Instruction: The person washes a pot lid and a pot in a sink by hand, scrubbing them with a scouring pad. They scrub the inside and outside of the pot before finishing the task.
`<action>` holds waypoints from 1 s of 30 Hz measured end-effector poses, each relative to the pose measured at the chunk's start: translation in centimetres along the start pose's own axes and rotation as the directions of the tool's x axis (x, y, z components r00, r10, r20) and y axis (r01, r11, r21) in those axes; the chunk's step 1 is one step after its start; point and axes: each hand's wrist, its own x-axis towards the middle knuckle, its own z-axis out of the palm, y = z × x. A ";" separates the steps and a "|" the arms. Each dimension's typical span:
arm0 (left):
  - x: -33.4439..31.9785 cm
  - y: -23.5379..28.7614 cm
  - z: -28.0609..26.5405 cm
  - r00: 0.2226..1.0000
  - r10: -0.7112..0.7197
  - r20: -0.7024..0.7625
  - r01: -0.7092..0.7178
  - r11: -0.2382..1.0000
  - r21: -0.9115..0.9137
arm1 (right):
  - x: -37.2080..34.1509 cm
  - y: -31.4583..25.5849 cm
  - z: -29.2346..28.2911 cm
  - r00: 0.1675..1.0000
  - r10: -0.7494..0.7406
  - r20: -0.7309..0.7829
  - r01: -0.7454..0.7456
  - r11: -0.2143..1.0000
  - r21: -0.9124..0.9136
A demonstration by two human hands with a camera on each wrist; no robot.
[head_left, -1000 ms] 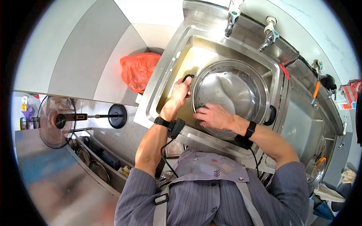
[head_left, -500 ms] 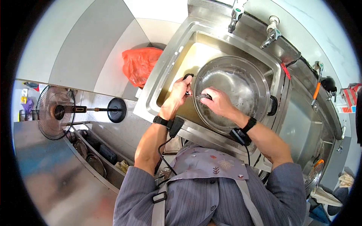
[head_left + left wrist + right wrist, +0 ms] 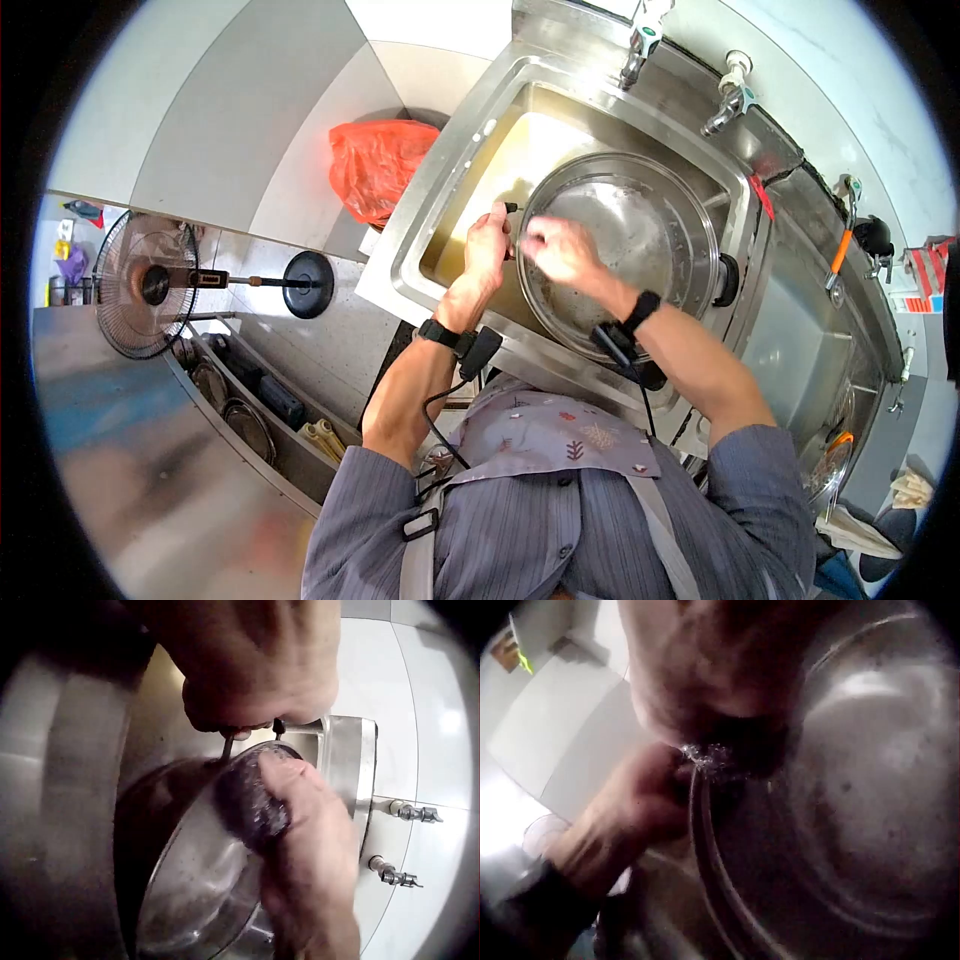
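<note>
A wide stainless steel pan (image 3: pixel 640 240) with black side handles sits tilted in the sink (image 3: pixel 440 180). My left hand (image 3: pixel 487 243) grips the handle on its left side, fingers curled around it. In the left wrist view, my right hand (image 3: pixel 311 817) holds a dark, shiny steel wool scourer (image 3: pixel 251 799) against the inner wall just below the rim. The right wrist view shows wiry strands of the scourer (image 3: pixel 709 759) at the rim, mostly hidden under the fingers. The far black handle (image 3: pixel 727 280) is free.
Two taps (image 3: pixel 645 40) stick out from the wall behind the sink. A second basin (image 3: pixel 800 320) adjoins on the right. A red plastic bag (image 3: pixel 380 170) lies left of the sink, with a standing fan (image 3: pixel 150 285) and a metal counter (image 3: pixel 170 430) farther left.
My right hand has moved from the pan's near inner side up and left to the rim beside my left hand, scourer in its grip. The left hand stays on the handle.
</note>
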 end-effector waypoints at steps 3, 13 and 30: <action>0.2 -0.4 -0.3 1.000 0.022 0.003 -0.022 0.999 0.035 | 3.7 1.0 -1.3 0.995 0.085 0.043 -0.083 0.995 -0.055; -0.1 0.7 -0.1 0.998 0.044 0.042 -0.048 0.995 0.088 | 4.6 0.5 -2.2 0.990 0.141 0.030 -0.137 0.985 -0.104; -1.1 0.8 0.3 0.982 0.132 0.135 -0.141 0.988 0.061 | 8.5 4.1 -5.2 0.879 0.439 -0.186 -0.379 0.880 0.285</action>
